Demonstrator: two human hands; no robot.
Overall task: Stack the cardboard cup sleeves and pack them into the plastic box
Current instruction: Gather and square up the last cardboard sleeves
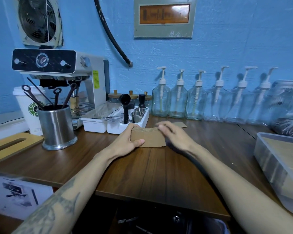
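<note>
A stack of brown cardboard cup sleeves (150, 138) stands on edge on the wooden counter (159, 174), mid-frame. My left hand (128, 141) grips its left end, thumb across the front. My right hand (173, 134) is blurred, its fingers resting on the stack's top right edge. One more flat sleeve (180, 124) lies on the counter just behind my right hand. The clear plastic box (274, 164) sits at the right edge of the counter with brown cardboard inside it.
A steel utensil cup (57, 127) and a paper cup (30, 108) stand at left, by an espresso machine (61, 76). White trays with coffee tools (125, 122) sit behind the stack. Pump bottles (198, 98) line the back wall. A wooden board (10, 146) lies far left.
</note>
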